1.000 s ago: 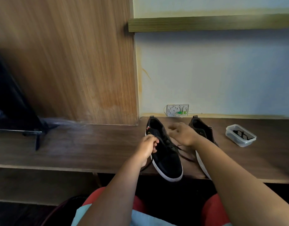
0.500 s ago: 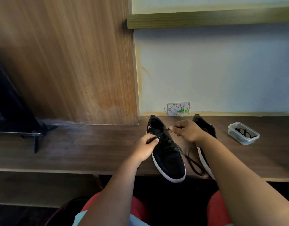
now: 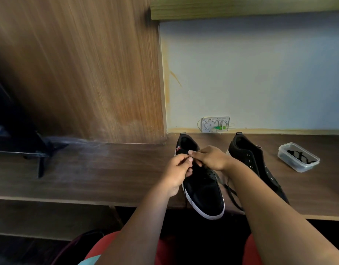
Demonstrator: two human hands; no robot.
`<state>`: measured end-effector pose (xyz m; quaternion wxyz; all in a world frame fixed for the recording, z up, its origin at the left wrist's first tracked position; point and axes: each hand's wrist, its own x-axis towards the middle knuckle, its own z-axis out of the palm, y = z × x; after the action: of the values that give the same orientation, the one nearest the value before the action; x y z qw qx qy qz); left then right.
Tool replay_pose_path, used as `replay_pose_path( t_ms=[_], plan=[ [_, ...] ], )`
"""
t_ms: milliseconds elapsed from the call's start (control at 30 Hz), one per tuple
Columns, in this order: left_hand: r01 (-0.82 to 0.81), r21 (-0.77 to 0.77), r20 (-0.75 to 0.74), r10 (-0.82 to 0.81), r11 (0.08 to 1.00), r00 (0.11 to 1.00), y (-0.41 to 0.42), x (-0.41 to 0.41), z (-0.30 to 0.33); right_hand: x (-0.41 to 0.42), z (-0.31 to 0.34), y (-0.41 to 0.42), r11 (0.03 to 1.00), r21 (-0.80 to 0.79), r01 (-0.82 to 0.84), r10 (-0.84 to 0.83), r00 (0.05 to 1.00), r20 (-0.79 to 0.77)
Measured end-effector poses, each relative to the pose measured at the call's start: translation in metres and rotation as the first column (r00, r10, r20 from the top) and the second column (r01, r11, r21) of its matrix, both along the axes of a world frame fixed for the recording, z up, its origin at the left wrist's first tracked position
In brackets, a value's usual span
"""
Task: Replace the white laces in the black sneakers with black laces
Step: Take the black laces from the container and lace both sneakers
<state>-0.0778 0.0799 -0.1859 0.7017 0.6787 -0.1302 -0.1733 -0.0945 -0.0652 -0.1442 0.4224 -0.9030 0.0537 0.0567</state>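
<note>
A dark wooden desk (image 3: 107,169) carries two black sneakers, one under the hands (image 3: 203,196), one right of them (image 3: 254,159), and a clear tub (image 3: 298,159) farther right.

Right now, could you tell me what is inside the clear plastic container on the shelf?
The clear plastic container is open and holds a loose tangle of black lace. Whether anything lies beneath that tangle cannot be made out.

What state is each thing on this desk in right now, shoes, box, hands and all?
Left sneaker: upright on the desk, black lace threaded, loose ends trailing.
Right sneaker: upright, eyelets bare, no lace.
Black lace: slack beside the left sneaker.
Plastic box: open, no lid, black lace inside.
Left hand: fingers pinched near the sneaker's top eyelets.
Right hand: fingers pinched, meeting the left.
</note>
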Motion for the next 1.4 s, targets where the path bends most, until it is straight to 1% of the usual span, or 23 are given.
replay_pose_path(
  t_ms=[33,67,100,133,167,200,267,300,367,433,533,600,667,733,800,867,933,1100,1233,1367,1400],
  plan=[
    [-0.063,-0.052,-0.105,0.057,0.997,0.993,-0.002,0.001,0.001,0.004,-0.001,0.000,1.000,-0.006,0.030,-0.030,0.999,0.029],
    [-0.137,-0.069,-0.179,0.122,0.988,0.976,-0.003,0.004,-0.001,0.010,-0.002,-0.003,0.996,-0.042,0.075,-0.071,0.994,0.083],
    [-0.200,-0.037,-0.215,0.188,0.979,0.958,-0.003,0.007,-0.005,0.015,-0.003,-0.007,0.986,-0.104,0.128,-0.111,0.982,0.150],
    [-0.248,0.035,-0.211,0.250,0.968,0.945,-0.002,0.012,-0.011,0.020,-0.005,-0.012,0.971,-0.167,0.171,-0.135,0.969,0.205],
    [-0.273,0.119,-0.168,0.290,0.955,0.942,0.000,0.015,-0.018,0.024,-0.006,-0.017,0.960,-0.210,0.185,-0.135,0.963,0.234],
    [-0.280,0.195,-0.105,0.303,0.940,0.947,0.002,0.018,-0.023,0.026,-0.007,-0.021,0.957,-0.235,0.170,-0.116,0.967,0.228],
    [-0.268,0.262,0.008,0.275,0.927,0.961,0.003,0.021,-0.028,0.030,-0.006,-0.024,0.957,-0.277,0.086,-0.041,0.986,0.164],
    [-0.265,0.275,0.058,0.259,0.924,0.964,0.002,0.022,-0.029,0.032,-0.006,-0.023,0.952,-0.303,0.054,-0.013,0.991,0.137],
    [-0.276,0.287,0.131,0.248,0.917,0.960,-0.002,0.024,-0.025,0.034,-0.005,-0.020,0.942,-0.329,0.063,-0.013,0.989,0.150],
    [-0.294,0.280,0.154,0.259,0.914,0.953,-0.007,0.025,-0.024,0.033,-0.005,-0.018,0.947,-0.313,0.074,-0.021,0.985,0.172],
    [-0.314,0.276,0.197,0.266,0.909,0.944,-0.009,0.023,-0.025,0.032,-0.007,-0.016,0.957,-0.288,0.014,0.023,0.992,0.124],
    [-0.318,0.300,0.277,0.237,0.899,0.931,-0.007,0.020,-0.024,0.030,-0.006,-0.014,0.955,-0.295,-0.008,0.036,0.996,0.087],
    [-0.332,0.348,0.374,0.195,0.877,0.907,-0.004,0.017,-0.022,0.030,-0.004,-0.010,0.938,-0.345,-0.019,0.045,0.997,0.069],
    [-0.353,0.376,0.436,0.173,0.857,0.883,-0.003,0.014,-0.021,0.030,-0.003,-0.006,0.908,-0.417,-0.038,0.061,0.997,0.044],
    [-0.367,0.382,0.452,0.174,0.848,0.875,-0.004,0.012,-0.021,0.030,-0.001,-0.001,0.874,-0.479,-0.080,0.076,0.997,-0.028],
    [-0.376,0.389,0.454,0.180,0.841,0.873,-0.005,0.010,-0.021,0.030,-0.002,0.001,0.855,-0.506,-0.109,0.066,0.993,-0.103],
    [-0.383,0.399,0.451,0.185,0.833,0.873,-0.006,0.009,-0.021,0.029,-0.002,0.001,0.868,-0.483,-0.114,0.057,0.990,-0.132],
    [-0.411,0.414,0.478,0.190,0.812,0.857,-0.008,0.005,-0.020,0.023,-0.007,-0.003,0.938,-0.340,-0.070,0.029,0.992,-0.125],
    [-0.446,0.456,0.520,0.176,0.770,0.836,-0.010,0.003,-0.020,0.022,-0.011,-0.005,0.957,-0.286,-0.049,0.019,0.994,-0.108],
    [-0.448,0.449,0.512,0.188,0.773,0.838,-0.009,0.004,-0.023,0.023,-0.014,-0.006,0.970,-0.242,-0.039,0.017,0.996,-0.092],
    [-0.450,0.444,0.513,0.192,0.775,0.836,-0.009,0.004,-0.023,0.023,-0.014,-0.007,0.978,-0.206,-0.036,0.017,0.996,-0.092]
  ],
)
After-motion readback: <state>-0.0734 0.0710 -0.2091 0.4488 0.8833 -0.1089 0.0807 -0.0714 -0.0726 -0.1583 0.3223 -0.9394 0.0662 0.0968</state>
